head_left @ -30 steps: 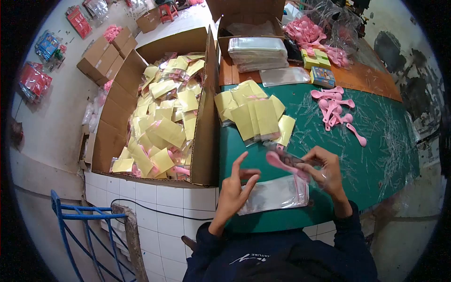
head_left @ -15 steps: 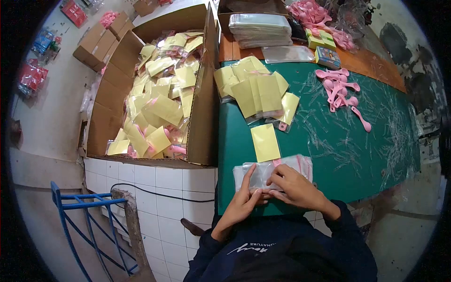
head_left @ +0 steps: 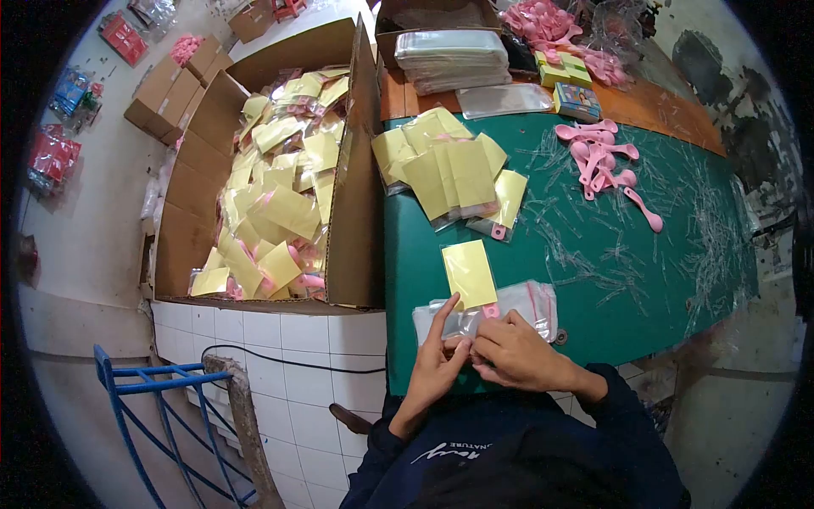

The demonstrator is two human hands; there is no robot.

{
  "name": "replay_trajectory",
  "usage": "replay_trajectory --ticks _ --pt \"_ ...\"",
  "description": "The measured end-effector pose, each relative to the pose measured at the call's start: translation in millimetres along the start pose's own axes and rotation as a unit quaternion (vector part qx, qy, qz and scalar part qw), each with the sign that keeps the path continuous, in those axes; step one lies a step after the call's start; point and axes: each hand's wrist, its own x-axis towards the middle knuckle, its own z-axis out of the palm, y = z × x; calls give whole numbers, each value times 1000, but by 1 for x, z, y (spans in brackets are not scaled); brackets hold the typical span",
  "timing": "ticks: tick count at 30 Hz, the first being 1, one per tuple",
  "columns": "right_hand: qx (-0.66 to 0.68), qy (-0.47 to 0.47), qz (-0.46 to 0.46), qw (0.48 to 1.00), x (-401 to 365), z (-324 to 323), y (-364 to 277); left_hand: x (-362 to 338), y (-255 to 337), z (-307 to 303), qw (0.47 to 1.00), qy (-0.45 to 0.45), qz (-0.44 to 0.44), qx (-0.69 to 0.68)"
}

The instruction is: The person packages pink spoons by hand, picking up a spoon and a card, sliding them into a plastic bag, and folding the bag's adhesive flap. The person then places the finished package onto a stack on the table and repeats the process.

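The dark sweatshirt (head_left: pixel 526 467) reads "NATURE"; its larger script is unclear.

Bright, fairly even indoor light, glare on the clear plastic, and bowed, black-cornered fisheye edges.

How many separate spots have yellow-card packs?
3: a heap in the big cardboard box, a pile on the green table, and a single pack by the hands. Other spots may be hidden.
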Motion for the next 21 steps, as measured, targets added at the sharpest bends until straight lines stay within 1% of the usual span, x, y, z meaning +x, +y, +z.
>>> replay_trajectory --ticks 3,6,7,8,9,10,11,12,14,15,16,17,18,20,21 --pt "150 -74 -58 984 -5 -25 6 3 -7 1 997 53 7 47" --pt "328 -129 -56 934 -17 -64 30 0 5 2 991 48 -19 -122" --pt "324 -97 -31 940 -29 -87 50 -1 4 0 993 26 -28 -116" --pt "280 -32 -67 957 -40 -108 76 -1 3 -3 993 4 -36 -110" --pt "253 24 2 967 -62 -128 105 -1 2 -5 994 -19 -43 -102" --pt "290 136 200 926 -88 -139 130 -1 0 -7 996 -26 -35 -79" --pt "-68 241 318 915 -113 -135 166 -1 -3 -9 998 -32 -26 -56" --pt "-416 310 384 764 -125 -130 193 -1 -4 -8 999 -37 -15 -36" --pt "-338 321 395 792 -108 -129 152 -2 -2 -6 997 -27 -17 -68" --pt "-299 324 397 805 -90 -124 120 -1 0 -4 996 -20 -17 -86" --pt "-157 325 320 876 -65 -108 83 -3 0 -2 993 -23 -19 -115" --pt "-52 239 237 940 -52 -91 60 -4 0 -1 989 -28 -21 -142" --pt "-58 189 118 973 -44 -64 48 -3 1 -1 985 -34 -22 -166" --pt "95 175 143 969 -26 -19 15 -6 9 -4 988 -62 -16 -137" --pt "99 177 135 970 -25 -8 17 -10 10 -5 989 -75 -17 -125"
